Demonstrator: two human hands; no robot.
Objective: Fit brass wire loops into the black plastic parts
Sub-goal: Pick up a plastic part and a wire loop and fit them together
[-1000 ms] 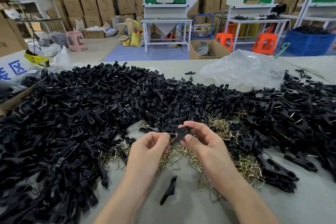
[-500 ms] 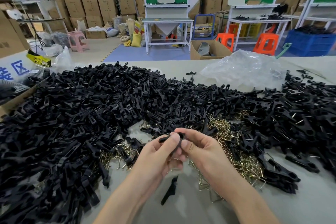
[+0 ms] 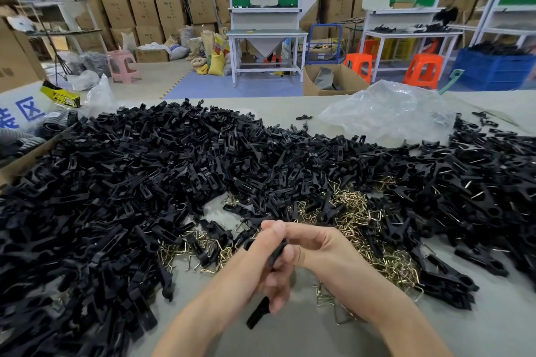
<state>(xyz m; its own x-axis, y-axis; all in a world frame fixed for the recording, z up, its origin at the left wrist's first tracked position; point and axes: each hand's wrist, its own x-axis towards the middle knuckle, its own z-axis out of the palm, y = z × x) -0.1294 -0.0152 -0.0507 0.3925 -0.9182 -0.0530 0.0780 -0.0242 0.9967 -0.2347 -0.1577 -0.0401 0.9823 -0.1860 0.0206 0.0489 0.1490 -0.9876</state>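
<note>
Both hands are bunched together near the 6 o'clock edge of the table (image 3: 290, 336). The left hand (image 3: 255, 266) and the right hand (image 3: 319, 245) are each curled round one black plastic part (image 3: 277, 252), which shows only as a dark sliver between the knuckles. The brass wire loops (image 3: 356, 213) lie in a loose heap just beyond the hands, toward 1 o'clock. They are half buried under the great pile of black parts (image 3: 121, 182) that sweeps from 9 o'clock round to 3.

To my eye this is the seating step, and it wants a firm, square squeeze. One hand should brace the part so it cannot twist, while the other thumb pushes the wire's two ends into the plastic together (a loop caught on one side only would likely spring out). A light tug afterwards would tell whether it is home.

Much is hidden. I cannot tell whether a loop is in the grip at all, since the fingers cover the joint. A lone black piece (image 3: 258, 314) shows under the left hand, and whether it lies on the table or hangs from the grip I cannot say. The pile runs out of view at 9 and 3 o'clock. I cannot make out whether the clear plastic bag (image 3: 388, 113) at 1 o'clock holds anything.
</note>
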